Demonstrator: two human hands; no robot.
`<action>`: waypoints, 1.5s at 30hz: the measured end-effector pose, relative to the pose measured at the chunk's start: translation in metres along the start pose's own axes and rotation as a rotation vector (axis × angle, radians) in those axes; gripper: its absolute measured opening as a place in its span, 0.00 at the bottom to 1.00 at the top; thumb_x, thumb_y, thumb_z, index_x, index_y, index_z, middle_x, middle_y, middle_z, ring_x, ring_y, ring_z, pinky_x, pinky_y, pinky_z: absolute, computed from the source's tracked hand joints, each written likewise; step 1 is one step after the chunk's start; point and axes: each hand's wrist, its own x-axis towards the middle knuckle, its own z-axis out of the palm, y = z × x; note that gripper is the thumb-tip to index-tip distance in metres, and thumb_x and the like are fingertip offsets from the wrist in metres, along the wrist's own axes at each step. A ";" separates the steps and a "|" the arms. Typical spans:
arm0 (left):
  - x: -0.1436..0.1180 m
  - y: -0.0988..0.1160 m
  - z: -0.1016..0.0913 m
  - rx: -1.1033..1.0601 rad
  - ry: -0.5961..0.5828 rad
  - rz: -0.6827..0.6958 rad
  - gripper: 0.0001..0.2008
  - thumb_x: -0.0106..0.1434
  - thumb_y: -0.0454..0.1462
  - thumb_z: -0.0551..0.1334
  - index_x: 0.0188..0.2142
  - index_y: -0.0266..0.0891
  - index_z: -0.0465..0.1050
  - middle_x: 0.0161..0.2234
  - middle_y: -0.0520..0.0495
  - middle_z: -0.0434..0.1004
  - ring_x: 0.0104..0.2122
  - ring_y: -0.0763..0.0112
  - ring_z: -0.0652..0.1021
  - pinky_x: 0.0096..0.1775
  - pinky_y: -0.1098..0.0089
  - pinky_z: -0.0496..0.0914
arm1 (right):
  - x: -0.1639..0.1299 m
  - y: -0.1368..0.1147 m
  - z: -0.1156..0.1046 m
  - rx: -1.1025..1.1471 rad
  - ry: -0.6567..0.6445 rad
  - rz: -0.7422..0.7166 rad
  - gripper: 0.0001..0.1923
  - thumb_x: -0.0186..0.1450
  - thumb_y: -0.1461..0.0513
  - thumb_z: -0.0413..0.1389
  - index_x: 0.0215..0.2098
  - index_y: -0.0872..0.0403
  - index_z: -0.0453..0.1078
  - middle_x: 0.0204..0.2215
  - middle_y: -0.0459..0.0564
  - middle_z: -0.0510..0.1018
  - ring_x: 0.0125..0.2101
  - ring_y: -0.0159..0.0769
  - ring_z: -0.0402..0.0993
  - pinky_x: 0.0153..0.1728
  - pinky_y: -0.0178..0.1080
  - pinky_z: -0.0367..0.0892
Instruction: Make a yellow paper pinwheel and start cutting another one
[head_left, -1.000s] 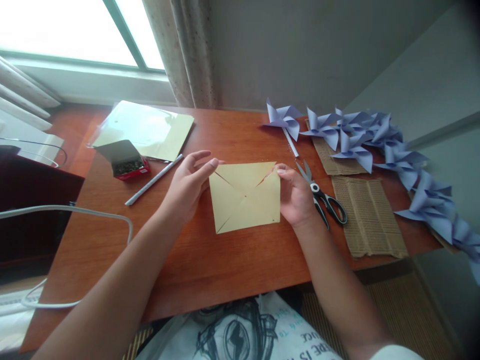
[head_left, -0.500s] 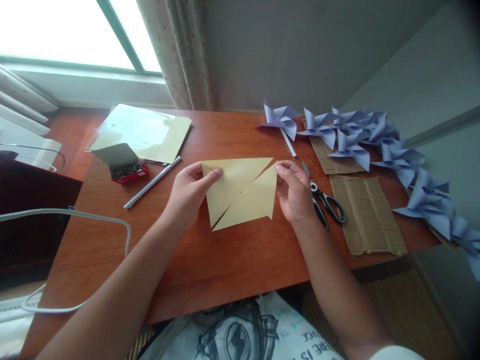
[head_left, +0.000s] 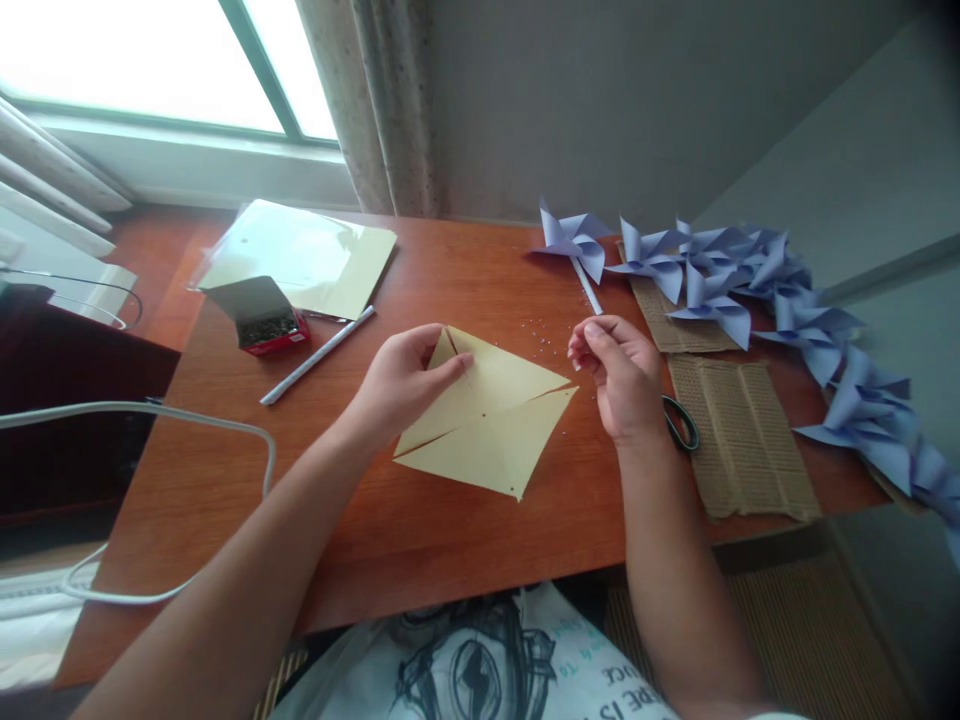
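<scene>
Yellow paper square (head_left: 487, 425) | now turned cornerwise at frame centre | my left hand (head_left: 405, 385) pinches its upper-left corner | my right hand (head_left: 619, 375) let go, fingertips pressed together, maybe on something tiny | folding can begin, I think.

The table (head_left: 465, 560) is reddish wood with a smooth, faintly glossy finish. On it lies a matt, pale yellow paper square (head_left: 487, 425), cut along its diagonals. The stack of yellow sheets (head_left: 300, 255) sits in a shiny clear plastic sleeve. The lilac pinwheels (head_left: 720, 280) are smooth matt paper. The brown cardboard pieces (head_left: 739, 435) look rough and ribbed. The curtain (head_left: 367, 100) is speckled cloth.
</scene>
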 end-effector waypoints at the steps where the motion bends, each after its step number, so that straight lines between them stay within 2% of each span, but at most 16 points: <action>1: -0.001 0.001 0.000 0.051 -0.020 0.019 0.12 0.56 0.43 0.69 0.28 0.39 0.72 0.25 0.51 0.74 0.26 0.68 0.74 0.24 0.72 0.65 | -0.002 0.000 0.001 -0.040 -0.049 0.001 0.06 0.64 0.57 0.62 0.34 0.51 0.76 0.28 0.44 0.77 0.28 0.30 0.72 0.29 0.33 0.66; 6: -0.003 0.000 0.002 0.197 -0.102 0.099 0.08 0.57 0.40 0.67 0.29 0.39 0.72 0.24 0.53 0.70 0.25 0.71 0.70 0.26 0.73 0.62 | -0.013 -0.001 0.013 -0.276 -0.393 0.041 0.07 0.65 0.56 0.62 0.39 0.50 0.78 0.35 0.47 0.81 0.36 0.36 0.78 0.38 0.38 0.72; 8: -0.004 -0.001 0.004 0.230 -0.122 0.126 0.07 0.58 0.40 0.65 0.31 0.38 0.73 0.25 0.52 0.72 0.26 0.70 0.70 0.27 0.72 0.63 | -0.016 0.001 0.016 -0.364 -0.473 0.044 0.08 0.65 0.56 0.62 0.41 0.50 0.78 0.38 0.48 0.82 0.39 0.38 0.79 0.40 0.40 0.73; 11: -0.005 -0.003 0.008 0.298 -0.146 0.159 0.08 0.60 0.40 0.64 0.35 0.38 0.75 0.29 0.50 0.76 0.29 0.68 0.72 0.30 0.71 0.65 | -0.018 0.005 0.018 -0.418 -0.513 0.020 0.09 0.65 0.56 0.62 0.42 0.50 0.78 0.39 0.49 0.83 0.39 0.39 0.79 0.41 0.41 0.73; 18: -0.010 -0.003 0.018 0.441 -0.200 0.183 0.13 0.62 0.38 0.61 0.46 0.42 0.76 0.37 0.50 0.80 0.34 0.66 0.77 0.35 0.70 0.69 | -0.019 0.007 0.018 -0.396 -0.465 0.027 0.05 0.65 0.58 0.62 0.37 0.50 0.77 0.35 0.47 0.83 0.36 0.37 0.79 0.38 0.39 0.73; 21: -0.010 -0.006 0.019 0.450 -0.167 0.206 0.15 0.62 0.38 0.62 0.49 0.42 0.75 0.35 0.50 0.80 0.32 0.68 0.77 0.33 0.71 0.69 | -0.020 0.007 0.019 -0.410 -0.452 0.011 0.04 0.65 0.59 0.61 0.36 0.51 0.77 0.34 0.47 0.82 0.34 0.37 0.79 0.36 0.39 0.72; 24: -0.009 -0.008 0.019 0.428 -0.075 0.253 0.17 0.63 0.40 0.63 0.52 0.41 0.74 0.36 0.49 0.81 0.33 0.68 0.77 0.35 0.70 0.70 | -0.020 0.008 0.020 -0.401 -0.435 0.001 0.04 0.66 0.59 0.61 0.35 0.51 0.77 0.33 0.47 0.82 0.34 0.37 0.78 0.36 0.39 0.72; 28: -0.010 -0.004 0.019 0.376 0.131 0.380 0.14 0.63 0.35 0.63 0.48 0.39 0.75 0.43 0.45 0.82 0.40 0.66 0.79 0.43 0.67 0.73 | -0.020 0.008 0.021 -0.354 -0.394 -0.002 0.04 0.65 0.59 0.62 0.34 0.51 0.77 0.32 0.47 0.81 0.33 0.37 0.77 0.36 0.39 0.72; 32: -0.015 0.006 0.022 0.329 0.279 0.442 0.08 0.63 0.31 0.62 0.41 0.38 0.78 0.37 0.47 0.82 0.32 0.71 0.78 0.37 0.69 0.72 | -0.021 0.006 0.022 -0.325 -0.364 0.004 0.04 0.65 0.59 0.63 0.34 0.51 0.77 0.33 0.47 0.81 0.33 0.37 0.78 0.36 0.39 0.72; 34: -0.017 0.009 0.025 0.299 0.273 0.445 0.07 0.63 0.31 0.63 0.40 0.38 0.78 0.35 0.48 0.82 0.29 0.73 0.76 0.35 0.70 0.72 | -0.022 0.006 0.023 -0.311 -0.357 0.006 0.04 0.65 0.59 0.63 0.34 0.51 0.77 0.32 0.47 0.81 0.33 0.36 0.78 0.35 0.39 0.72; 39: -0.020 0.007 0.033 0.261 0.176 0.472 0.07 0.63 0.29 0.62 0.39 0.38 0.76 0.36 0.48 0.81 0.32 0.73 0.77 0.35 0.71 0.72 | -0.023 0.006 0.025 -0.295 -0.363 -0.007 0.04 0.65 0.59 0.63 0.35 0.51 0.77 0.32 0.46 0.81 0.32 0.35 0.77 0.35 0.38 0.71; 45: -0.021 0.007 0.034 0.284 0.166 0.413 0.08 0.63 0.31 0.62 0.42 0.39 0.75 0.40 0.47 0.80 0.33 0.72 0.77 0.35 0.71 0.72 | -0.023 0.005 0.025 -0.282 -0.370 -0.024 0.05 0.65 0.58 0.63 0.35 0.51 0.77 0.33 0.47 0.81 0.34 0.36 0.77 0.37 0.39 0.72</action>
